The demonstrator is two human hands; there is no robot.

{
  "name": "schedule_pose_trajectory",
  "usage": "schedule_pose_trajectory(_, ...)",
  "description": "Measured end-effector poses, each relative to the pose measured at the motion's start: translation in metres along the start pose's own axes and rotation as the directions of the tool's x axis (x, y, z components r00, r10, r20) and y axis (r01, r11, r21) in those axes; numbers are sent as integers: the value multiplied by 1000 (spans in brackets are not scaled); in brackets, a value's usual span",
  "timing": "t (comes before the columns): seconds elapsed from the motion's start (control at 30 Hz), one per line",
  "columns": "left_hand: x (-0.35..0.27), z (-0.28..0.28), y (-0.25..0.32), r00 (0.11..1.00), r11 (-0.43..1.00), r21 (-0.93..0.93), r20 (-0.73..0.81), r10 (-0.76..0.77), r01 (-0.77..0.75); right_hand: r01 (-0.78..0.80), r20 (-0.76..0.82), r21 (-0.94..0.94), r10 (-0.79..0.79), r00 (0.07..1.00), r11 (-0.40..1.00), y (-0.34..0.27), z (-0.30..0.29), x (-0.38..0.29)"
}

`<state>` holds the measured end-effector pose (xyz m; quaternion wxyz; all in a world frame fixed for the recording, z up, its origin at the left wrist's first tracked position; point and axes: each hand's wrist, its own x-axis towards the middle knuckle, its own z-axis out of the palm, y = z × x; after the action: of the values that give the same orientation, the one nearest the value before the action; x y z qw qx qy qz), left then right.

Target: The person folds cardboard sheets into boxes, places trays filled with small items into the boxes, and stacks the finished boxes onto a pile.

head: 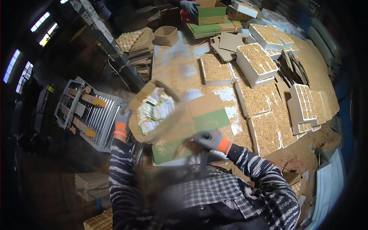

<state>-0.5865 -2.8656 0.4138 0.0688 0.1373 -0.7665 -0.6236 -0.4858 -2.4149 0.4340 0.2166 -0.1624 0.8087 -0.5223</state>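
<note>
My left hand (123,122), in a grey glove with an orange cuff, is at the left side of a brown cardboard box (172,122) and grips its edge. Small printed packets (156,110) fill the tilted box. Gloved the same way, my right hand (205,139) is blurred over flat green and brown cardboard (211,120); its fingers look curled around something thin and reddish, which I cannot make out. The cardboard lies on a table (178,67) strewn with husk-like bits.
White foam boxes (256,61) topped with husk-like filling cover the right side. A roller conveyor with a carton-sealing machine (89,112) stands left, beside a post (106,40). Eggs on a tray (128,40) sit on stacked trays. A co-worker's gloved hand (190,7) touches a green carton (211,13).
</note>
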Motion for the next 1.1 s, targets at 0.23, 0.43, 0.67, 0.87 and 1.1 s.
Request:
schedule_pose_trajectory(0.23,32,-186,-98,925,870,491,-344,163,30,40,-130,-795,-234,964,606,68,7,5)
schedule_pose_trajectory(0.43,-22,-171,-223,869,-373,916,-62,-491,-145,-251,-342,-774,-51,938,581,84,24,-82)
schedule_pose_trajectory(0.67,-64,-157,-275,853,252,821,-452,-261,512,-255,-499,-650,-149,854,716,74,-29,-55)
schedule_pose_trajectory(0.87,-41,0,-126,947,945,291,-233,221,-149,-300,-433,-701,-52,900,648,92,-60,1)
schedule_pose_trajectory(1.1,-41,157,15,698,377,588,589,407,-716,-146,-259,-629,-28,965,764,29,-103,3)
